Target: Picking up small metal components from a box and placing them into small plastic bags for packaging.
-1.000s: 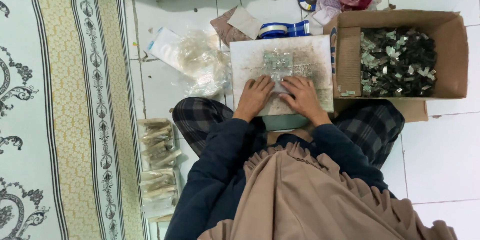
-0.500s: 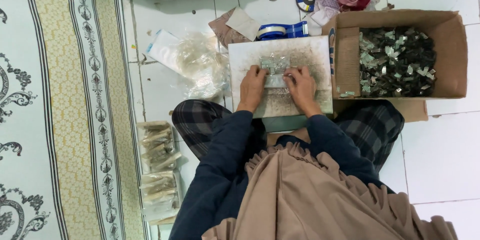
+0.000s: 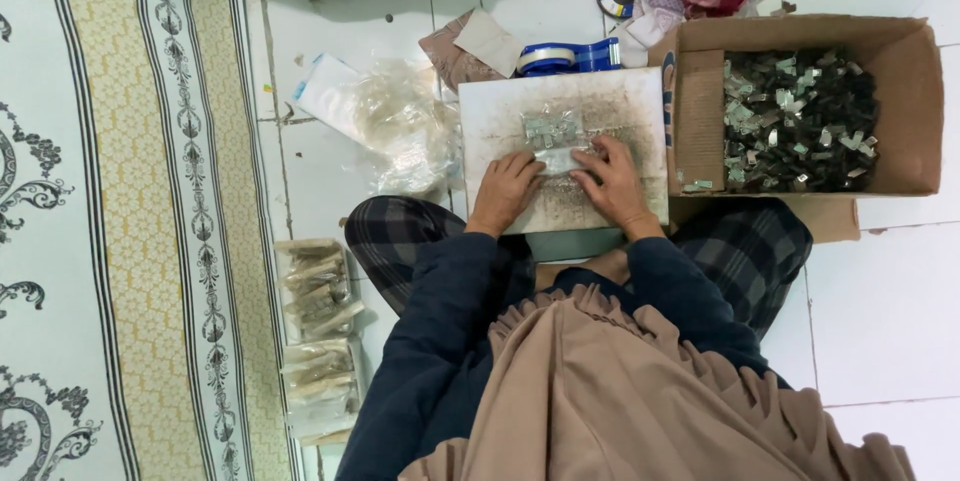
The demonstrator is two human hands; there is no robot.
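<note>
So you're sitting cross-legged on the tiled floor [image 3: 880, 321] with a worn white board [image 3: 640, 111] propped over your lap as your surface. Both hands are down on it: your left hand [image 3: 507, 191] and right hand [image 3: 612, 184] are pinching a small clear packet [image 3: 560, 160] between them, right in the middle of the board, each grip narrow and closed on one end of it. Just above the packet there's a little pile of silvery pieces [image 3: 550, 127] lying loose on the board. To your right, touching the board's edge, a cardboard box [image 3: 905, 101] is full of the same shiny bits. A blue tape dispenser [image 3: 565, 57] sits just past the board's far edge, crumpled clear bags [image 3: 400, 126] lie on the left, and filled packets [image 3: 318, 326] are stacked by your left knee, next to the patterned rug [image 3: 120, 211].
</note>
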